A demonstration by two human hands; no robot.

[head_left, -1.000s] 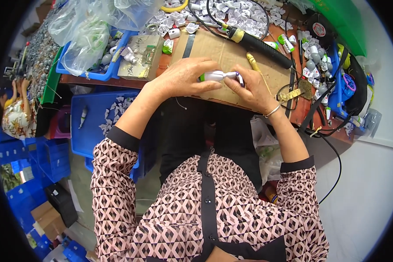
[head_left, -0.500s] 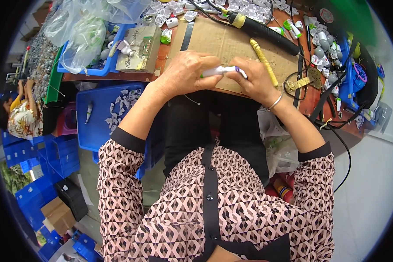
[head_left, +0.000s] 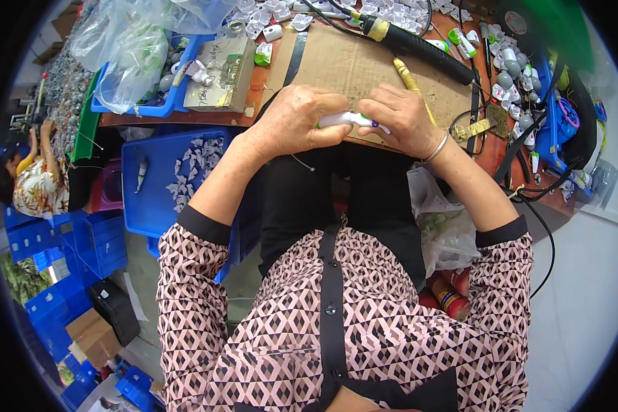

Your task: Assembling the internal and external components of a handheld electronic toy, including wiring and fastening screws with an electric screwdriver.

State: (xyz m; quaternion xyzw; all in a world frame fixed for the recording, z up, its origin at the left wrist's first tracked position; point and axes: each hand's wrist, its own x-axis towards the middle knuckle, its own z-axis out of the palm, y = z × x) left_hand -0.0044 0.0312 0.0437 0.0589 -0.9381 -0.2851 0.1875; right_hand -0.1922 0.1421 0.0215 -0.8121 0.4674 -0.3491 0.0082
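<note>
Over the near edge of a brown cardboard sheet (head_left: 343, 65), both hands grip a small white plastic casing (head_left: 336, 119) with a bit of green at its left end and purple at its right. My left hand (head_left: 299, 122) is closed round the left part, thumb and fingers pinching it. The right part sits between the thumb and fingers of my right hand (head_left: 406, 122), which partly hide it. A yellow taped stick (head_left: 406, 74) lies on the cardboard just beyond my right hand. Past it rests a thick black tool handle with a cord (head_left: 426, 55).
A blue bin (head_left: 141, 103) with plastic bags and a box with a circuit board (head_left: 220, 75) stand left. White parts (head_left: 398, 17) line the far side. Below the table's left edge is a blue tray (head_left: 151, 196) of white pieces. Cables run at right. Another person (head_left: 41, 178) works far left.
The white casing has shifted slightly, and more of its middle shows between my hands. My right fingers have lifted and changed their hold on its right end.
</note>
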